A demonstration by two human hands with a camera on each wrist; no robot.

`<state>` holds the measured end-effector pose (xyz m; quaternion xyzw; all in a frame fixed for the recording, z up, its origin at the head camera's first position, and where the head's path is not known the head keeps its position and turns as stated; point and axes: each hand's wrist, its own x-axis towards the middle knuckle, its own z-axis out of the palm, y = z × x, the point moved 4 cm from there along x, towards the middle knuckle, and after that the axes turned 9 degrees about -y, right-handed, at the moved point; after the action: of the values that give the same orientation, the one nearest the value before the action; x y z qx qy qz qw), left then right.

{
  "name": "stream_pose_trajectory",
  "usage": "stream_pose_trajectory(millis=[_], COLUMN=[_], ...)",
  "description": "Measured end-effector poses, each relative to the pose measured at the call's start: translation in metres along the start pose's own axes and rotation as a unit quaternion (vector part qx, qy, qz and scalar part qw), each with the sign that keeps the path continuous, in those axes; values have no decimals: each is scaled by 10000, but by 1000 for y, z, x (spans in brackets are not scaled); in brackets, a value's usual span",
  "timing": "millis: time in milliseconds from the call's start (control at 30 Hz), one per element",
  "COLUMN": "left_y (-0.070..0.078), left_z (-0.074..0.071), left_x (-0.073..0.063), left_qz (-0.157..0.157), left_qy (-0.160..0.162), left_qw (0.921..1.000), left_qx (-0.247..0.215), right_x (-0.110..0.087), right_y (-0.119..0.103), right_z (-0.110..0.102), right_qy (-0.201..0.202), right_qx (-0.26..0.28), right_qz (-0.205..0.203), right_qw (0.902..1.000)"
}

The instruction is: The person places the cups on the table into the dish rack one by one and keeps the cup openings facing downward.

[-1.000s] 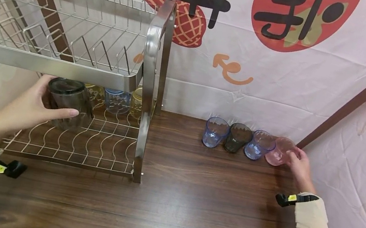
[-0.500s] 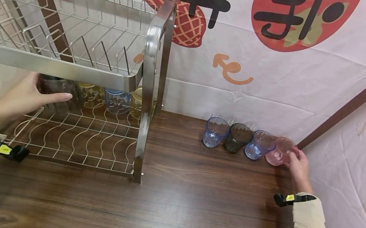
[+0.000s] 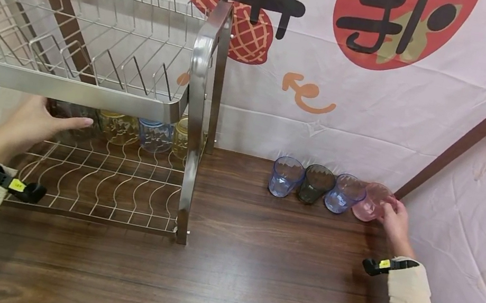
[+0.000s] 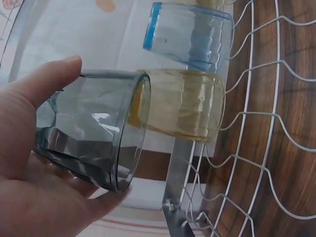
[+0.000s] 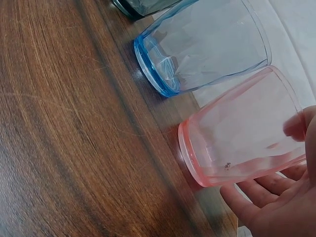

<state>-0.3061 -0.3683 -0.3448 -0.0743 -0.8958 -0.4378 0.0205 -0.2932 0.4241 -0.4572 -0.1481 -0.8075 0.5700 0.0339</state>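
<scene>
Grey glass (image 4: 91, 128) moved left, clearer left-wrist view

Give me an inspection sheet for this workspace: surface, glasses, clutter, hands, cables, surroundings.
Surface: brown wood-grain table; metal rack standing on its left part.
Glasses, rack's lower tier: yellow glass, blue glass, second yellow glass, all mouth down.
Glasses, table row, left to right: left blue glass, dark glass, right blue glass, pink glass, all upright.
Clutter: nothing seen.
Left hand: grips a smoky glass, mouth down, at the lower tier; contact with the wires unclear.
Right hand: holds the pink glass, which stands on the table.
Cables: nothing seen.
Surroundings: white printed cloth behind.
</scene>
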Motion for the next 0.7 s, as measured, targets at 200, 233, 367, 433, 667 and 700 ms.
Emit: stream_pose_trajectory(millis=[200, 233, 367, 433, 667, 700], left_y=[-11, -14, -26, -31, -42, -43], left_z=[-1, -1, -4, -5, -1, -1], left_x=[7, 7, 9, 9, 16, 17], left_qz=[-282, -284, -230, -348, -557, -565], left_qy=[-72, -53, 86, 142, 21, 15], left_qw=[9990, 9986, 9972, 9975, 9963, 9965], left_qx=[-328, -432, -709, -597, -651, -618], right_x=[-1, -1, -1, -1, -1, -1], right_y=[-2, -2, -1, 0, 1, 1], right_z=[1, 1, 1, 1, 0, 0], right_qy=[60, 55, -12, -34, -12, -20], right_qx=[104, 80, -41, -87, -127, -144], right_qz=[-4, -6, -55, -57, -56, -57], right_qw=[9999, 10000, 10000, 9999, 9999, 9999])
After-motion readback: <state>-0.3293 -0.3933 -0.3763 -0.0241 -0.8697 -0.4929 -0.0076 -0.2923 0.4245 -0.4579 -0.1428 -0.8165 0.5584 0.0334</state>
